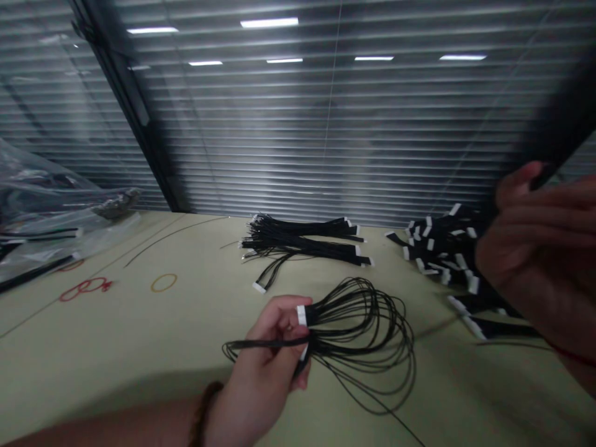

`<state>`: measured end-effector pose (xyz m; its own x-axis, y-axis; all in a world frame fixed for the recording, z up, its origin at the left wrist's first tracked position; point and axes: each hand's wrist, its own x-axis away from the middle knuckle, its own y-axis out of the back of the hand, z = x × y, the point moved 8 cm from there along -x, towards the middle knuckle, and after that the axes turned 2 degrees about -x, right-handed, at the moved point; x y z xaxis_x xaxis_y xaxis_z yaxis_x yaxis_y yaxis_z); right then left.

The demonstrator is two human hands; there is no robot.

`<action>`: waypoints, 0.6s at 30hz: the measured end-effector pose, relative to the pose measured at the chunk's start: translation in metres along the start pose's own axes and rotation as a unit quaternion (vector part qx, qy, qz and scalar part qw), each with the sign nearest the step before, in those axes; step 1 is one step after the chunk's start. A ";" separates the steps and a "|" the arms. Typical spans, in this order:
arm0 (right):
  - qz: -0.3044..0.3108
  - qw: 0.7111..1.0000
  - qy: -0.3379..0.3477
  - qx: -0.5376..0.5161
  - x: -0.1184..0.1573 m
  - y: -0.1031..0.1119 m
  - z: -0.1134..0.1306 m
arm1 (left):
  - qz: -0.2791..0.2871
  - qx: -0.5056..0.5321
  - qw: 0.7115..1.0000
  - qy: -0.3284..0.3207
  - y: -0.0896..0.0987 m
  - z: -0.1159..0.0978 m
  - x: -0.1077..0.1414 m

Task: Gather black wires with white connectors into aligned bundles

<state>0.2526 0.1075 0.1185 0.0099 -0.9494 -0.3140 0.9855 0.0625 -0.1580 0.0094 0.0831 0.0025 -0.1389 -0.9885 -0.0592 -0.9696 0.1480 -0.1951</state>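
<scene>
White connectors (302, 315) cap the black wire harness (358, 341) in the left hand (261, 354).

The left hand (261, 354) grips looped black wires (363, 341); the right hand (535, 248) holds a dark bundle (563, 118).

Back wall is a wide window (395, 81), grey horizontal blinds (326, 136) closed behind the glass. Dark frame post (125, 99) splits it left of centre, tilted in view. Ceiling lights (269, 22) reflect in the glass as white strips, in rows. Pale green table (116, 347) in front, far edge just below the blinds. Light dim, cool.
</scene>
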 end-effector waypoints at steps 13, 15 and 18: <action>0.205 0.814 0.194 0.508 0.067 -0.112 -0.027 | 0.068 0.091 0.993 0.000 -0.011 -0.012 0.009; 0.201 0.802 0.210 0.522 0.066 -0.114 -0.025 | 0.068 0.095 0.993 0.001 -0.011 -0.013 0.009; 0.197 0.792 0.223 0.533 0.066 -0.118 -0.023 | 0.066 0.105 0.992 0.002 -0.011 -0.013 0.009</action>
<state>0.1330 0.0442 0.0953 0.5256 -0.7026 -0.4796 0.5068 -0.1942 0.8399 0.0160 0.0721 0.0168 -0.2630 -0.9602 -0.0937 -0.8797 0.2785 -0.3854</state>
